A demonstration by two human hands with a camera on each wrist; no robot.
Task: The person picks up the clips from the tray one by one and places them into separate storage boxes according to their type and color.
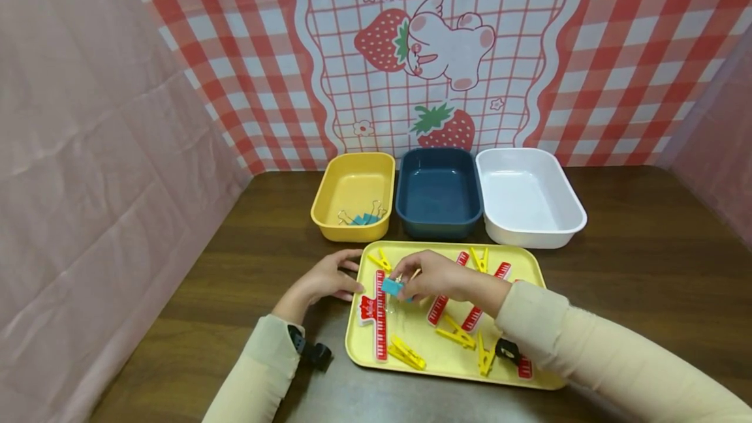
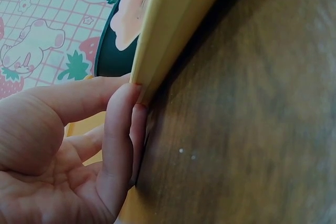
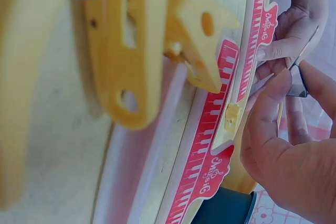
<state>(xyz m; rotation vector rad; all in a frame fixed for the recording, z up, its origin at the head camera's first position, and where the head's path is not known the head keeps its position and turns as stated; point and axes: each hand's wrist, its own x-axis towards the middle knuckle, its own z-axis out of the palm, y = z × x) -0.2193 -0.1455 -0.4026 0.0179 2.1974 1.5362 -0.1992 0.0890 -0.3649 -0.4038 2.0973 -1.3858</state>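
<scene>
My right hand (image 1: 431,273) pinches a blue binder clip (image 1: 391,286) above the left part of the pale yellow tray (image 1: 367,338). In the right wrist view the clip (image 3: 298,88) sits between thumb and fingertips, its wire handles sticking out. The left hand (image 1: 329,276) is at the tray's left side; up close, its thumb and fingers (image 2: 118,140) grip the tray's rim. Under the clip lies a red and white piano-key ruler (image 1: 381,331). Yellow clothespins (image 1: 407,352) and more such rulers (image 1: 437,309) are spread over the tray, some partly hidden by the right arm.
Behind the tray stand three bins side by side: a yellow bin (image 1: 326,214) with blue binder clips (image 1: 365,219) in it, a dark blue bin (image 1: 440,230) and a white bin (image 1: 531,238). A strawberry-patterned cloth (image 1: 247,51) hangs behind the wooden table (image 1: 235,266).
</scene>
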